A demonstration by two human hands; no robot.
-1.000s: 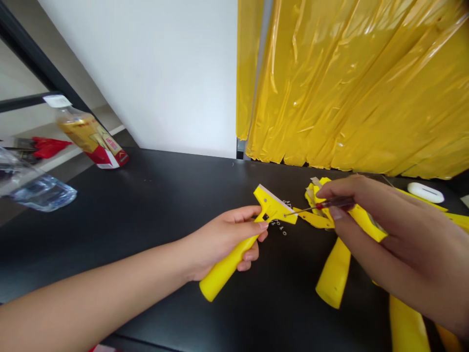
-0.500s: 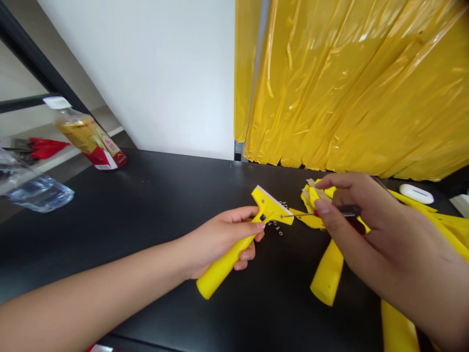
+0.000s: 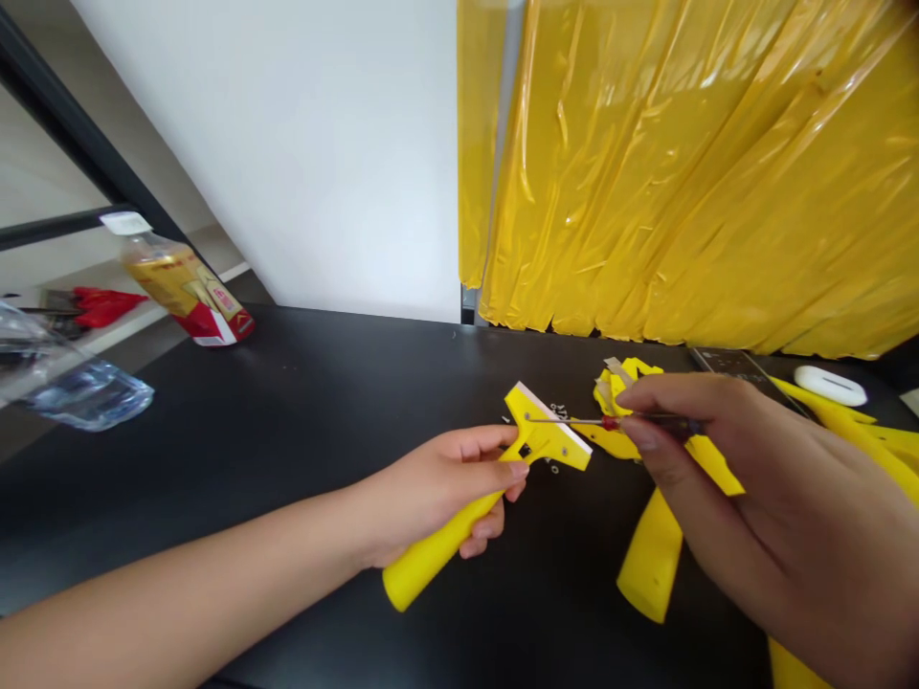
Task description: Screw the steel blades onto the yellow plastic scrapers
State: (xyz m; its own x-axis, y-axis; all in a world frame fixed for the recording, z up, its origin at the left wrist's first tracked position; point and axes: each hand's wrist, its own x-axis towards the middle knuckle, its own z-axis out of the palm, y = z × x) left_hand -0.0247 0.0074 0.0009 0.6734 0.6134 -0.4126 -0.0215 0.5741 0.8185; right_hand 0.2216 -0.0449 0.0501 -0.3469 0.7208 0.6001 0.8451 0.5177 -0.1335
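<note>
My left hand (image 3: 459, 478) is closed around the handle of a yellow scraper (image 3: 423, 563), whose flared head points up and right. Two screws show in that head, and a pale strip runs along its far edge. Between thumb and fingers, my right hand (image 3: 761, 488) grips a thin screwdriver (image 3: 610, 422) with a dark red handle. The screwdriver's tip is at the upper left screw (image 3: 527, 417); whether it sits in the slot is too small to tell. Several small loose screws and rings (image 3: 557, 411) lie on the black table behind and beside the scraper head.
More yellow scraper parts (image 3: 653, 560) lie under and around my right hand. A white case (image 3: 831, 386) and a dark flat phone-like object (image 3: 747, 368) are at the back right. At left stand a drink bottle (image 3: 190, 292) and a clear bottle (image 3: 90, 392). Yellow plastic sheeting (image 3: 646, 191) hangs behind.
The screwdriver tip has moved from the lower right screw to the upper left screw of the scraper head. The scraper has shifted slightly right and down in view.
</note>
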